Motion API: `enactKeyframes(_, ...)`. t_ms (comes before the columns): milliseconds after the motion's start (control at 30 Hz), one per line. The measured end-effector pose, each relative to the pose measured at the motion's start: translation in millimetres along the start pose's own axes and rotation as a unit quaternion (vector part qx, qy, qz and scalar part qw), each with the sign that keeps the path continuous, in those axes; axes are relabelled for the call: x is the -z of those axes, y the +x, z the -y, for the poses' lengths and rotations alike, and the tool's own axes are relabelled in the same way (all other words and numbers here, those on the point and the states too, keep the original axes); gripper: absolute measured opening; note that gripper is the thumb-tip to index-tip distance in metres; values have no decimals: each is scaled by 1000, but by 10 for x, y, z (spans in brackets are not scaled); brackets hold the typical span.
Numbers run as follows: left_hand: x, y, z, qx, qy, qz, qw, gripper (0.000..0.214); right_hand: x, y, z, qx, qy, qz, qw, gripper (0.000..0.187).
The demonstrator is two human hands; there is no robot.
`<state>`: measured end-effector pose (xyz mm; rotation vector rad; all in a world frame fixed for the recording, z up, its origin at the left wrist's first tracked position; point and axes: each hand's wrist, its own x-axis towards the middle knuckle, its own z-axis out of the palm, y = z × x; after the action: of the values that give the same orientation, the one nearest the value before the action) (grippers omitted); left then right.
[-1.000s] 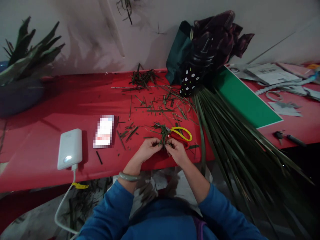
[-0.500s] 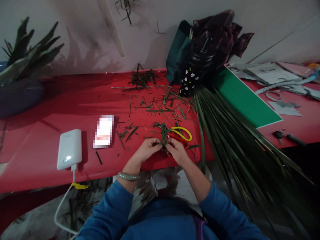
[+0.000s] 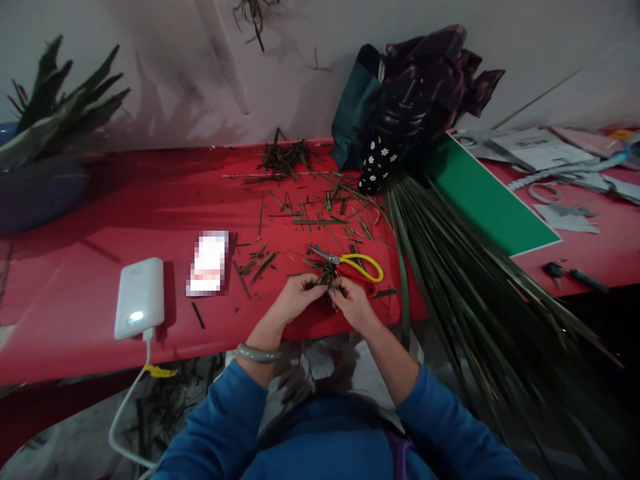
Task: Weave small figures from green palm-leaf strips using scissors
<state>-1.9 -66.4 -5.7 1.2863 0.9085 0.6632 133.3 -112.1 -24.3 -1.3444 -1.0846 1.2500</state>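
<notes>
The red tabletop (image 3: 165, 193) bears long leaves (image 3: 460, 267), trailing over its front edge. Near that edge, left hand (image 3: 299, 297) and right hand (image 3: 354, 303), with scissors (image 3: 345, 257) just beyond, both pinch a small leaf bundle (image 3: 327, 273) held between them.

Phone screen (image 3: 207, 263) was blurred to blocks. Fingers (image 3: 315, 291) hid part of the leaf piece (image 3: 327, 273); its form was too small to tell. Left edge cut the dark container (image 3: 40, 197).

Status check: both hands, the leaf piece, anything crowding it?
Left hand and right hand both pinching the small leaf piece. Scissors lying close beyond it. Leaf scraps scattered farther back on the red table.
</notes>
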Motion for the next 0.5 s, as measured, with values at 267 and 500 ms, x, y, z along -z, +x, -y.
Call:
enactKeyframes(267,-18,9,-10,-15,19,2,1000,12,-2,-8,31,-7,0,-16,1000,12)
enactKeyframes(500,1,7,13,-4,13,0,1000,11,-12,-25,81,-43,6,-23,999,9)
